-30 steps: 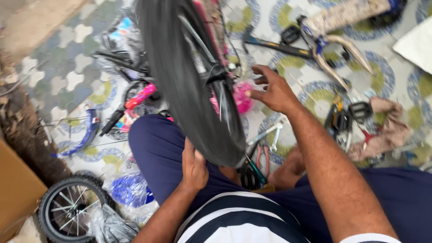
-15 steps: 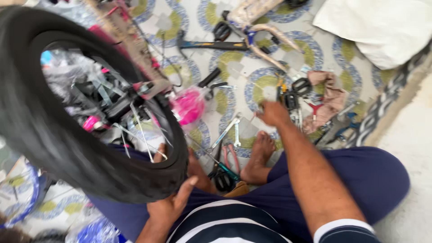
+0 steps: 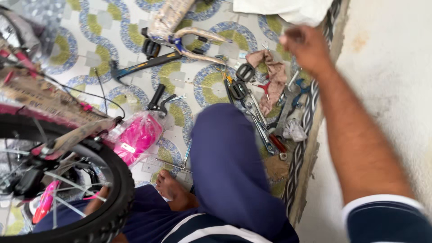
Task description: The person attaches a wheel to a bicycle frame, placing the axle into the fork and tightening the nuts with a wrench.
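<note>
My right hand (image 3: pixel 308 47) is stretched out at the top right, blurred, above a brown rag (image 3: pixel 272 74) and a spread of wrenches and pliers (image 3: pixel 261 128) on the patterned mat (image 3: pixel 112 31). Its fingers look curled, and I cannot tell whether anything is in them. A bicycle wheel with a black tyre (image 3: pixel 114 198) fills the lower left, joined to a pink frame wrapped in cardboard (image 3: pixel 54 101). Only a sliver of my left arm (image 3: pixel 95 203) shows behind the tyre; the hand itself is hidden.
My raised knee in navy trousers (image 3: pixel 229 171) and my bare foot (image 3: pixel 171 189) sit mid-frame. Around them lie a pink plastic-wrapped part (image 3: pixel 137 135), a hammer (image 3: pixel 144 65), wrapped handlebars (image 3: pixel 189 33), a black pedal (image 3: pixel 245 71) and a white cloth (image 3: pixel 288 9). Bare concrete (image 3: pixel 387 90) lies beyond the mat's edge.
My view has swung right. My right hand has moved from near my foot up and right, over the rag and tools. The wheel has slid to the lower left of view.
</note>
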